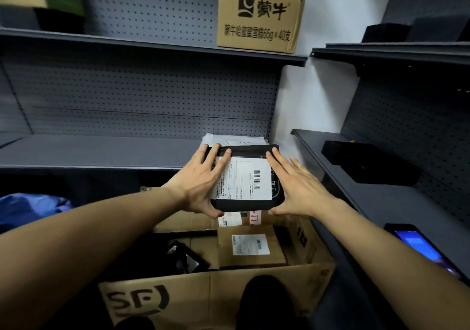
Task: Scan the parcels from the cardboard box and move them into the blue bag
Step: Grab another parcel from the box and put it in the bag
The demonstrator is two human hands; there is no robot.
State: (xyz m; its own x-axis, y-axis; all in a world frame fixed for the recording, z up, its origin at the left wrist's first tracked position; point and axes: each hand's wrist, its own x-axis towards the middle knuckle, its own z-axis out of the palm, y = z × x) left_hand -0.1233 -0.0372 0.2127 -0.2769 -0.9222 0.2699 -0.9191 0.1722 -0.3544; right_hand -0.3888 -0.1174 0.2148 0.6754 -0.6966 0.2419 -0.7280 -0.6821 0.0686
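Observation:
I hold a flat black parcel [250,151] with a white barcode label between both hands, above the open cardboard box [162,301]. My left hand [201,184] grips its left edge, thumb under the near corner. My right hand [297,187] presses flat against its right edge, fingers extended. The parcel's far end is over a white parcel [234,139] that lies on the shelf edge. Inside the box are a brown labelled parcel [250,248] and black items [185,258]. Part of the blue bag [30,207] shows at the left.
A grey shelf [96,151] runs behind the box, a dark shelf [356,190] along the right. On the right shelf lie a black box [368,162] and a device with a lit blue screen [422,248]. A printed carton [262,12] stands on the upper shelf.

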